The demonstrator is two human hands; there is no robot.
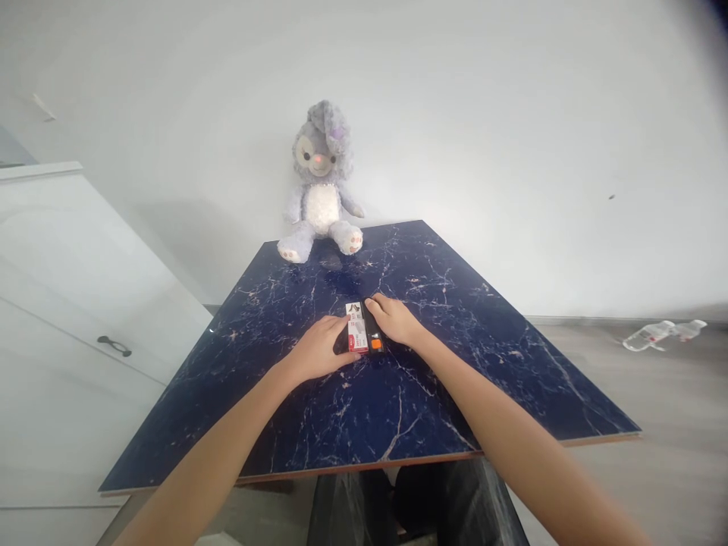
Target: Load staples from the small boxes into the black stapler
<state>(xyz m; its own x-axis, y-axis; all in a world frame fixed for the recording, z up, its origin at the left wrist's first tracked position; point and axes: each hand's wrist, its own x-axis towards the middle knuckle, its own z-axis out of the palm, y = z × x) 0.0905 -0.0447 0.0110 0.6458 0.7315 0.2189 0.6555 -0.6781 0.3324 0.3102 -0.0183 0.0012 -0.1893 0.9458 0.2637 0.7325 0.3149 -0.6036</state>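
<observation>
Both of my hands are near the middle of the blue table. My left hand (319, 350) grips a small white-and-red printed box (357, 331) from its left side, with the thumb along the near edge. Right beside the box lies a long black object with an orange patch (374, 334) near its close end; its exact kind is hard to make out. My right hand (396, 320) is closed around the far right part of that black object. The box and the black object sit side by side, apparently touching. Fingers hide parts of both.
A grey plush rabbit (322, 208) sits at the back of the dark blue marbled table (353, 432), against the white wall. A white cabinet (62, 303) with a dark handle stands to the left. Clear plastic bottles (648, 335) lie on the floor at right.
</observation>
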